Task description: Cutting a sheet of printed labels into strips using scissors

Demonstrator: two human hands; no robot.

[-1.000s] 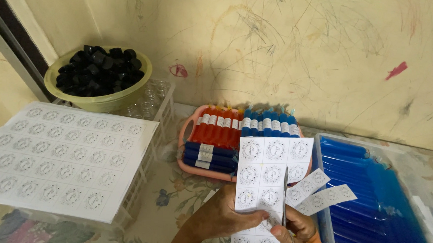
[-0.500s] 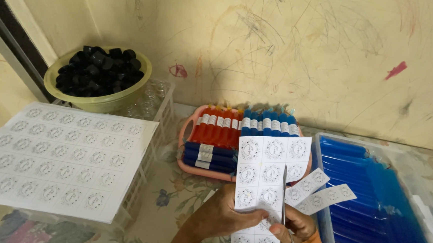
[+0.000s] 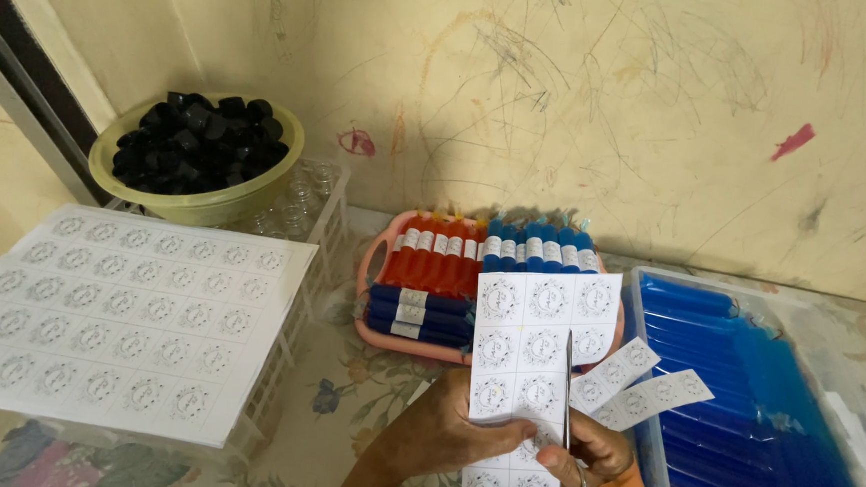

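My left hand (image 3: 441, 437) pinches the sheet of round labels (image 3: 531, 355) at its left edge, thumb laid across the face and fingers closed behind it, so the grip is clamped on the paper. My right hand (image 3: 590, 459) is closed around the scissors (image 3: 568, 392), whose blades stand upright in a cut running up between the second and third columns of labels. I cannot tell how wide the blades stand, since I see them edge-on. Two cut strips (image 3: 645, 387) hang off to the right of the blades, fanned out and apart from each other, still joined or pinned somewhere under my right hand; that part is hidden.

The sheet sits in the air over the flowered counter (image 3: 344, 389), just in front of the pink tray of red and blue tubes (image 3: 431, 274). I judge it to be very light and floppy: the top stands free and would fold over if I let go lower down. It is thin paper with a glossy face, so a firm pinch close beside the cut line should keep it taut and stop it creasing or tearing sideways.

To my left a larger uncut label sheet (image 3: 118, 315) lies on a white rack (image 3: 292, 335), with a green bowl of black caps (image 3: 198, 154) behind it. To my right is a clear bin of blue tubes (image 3: 744, 403).
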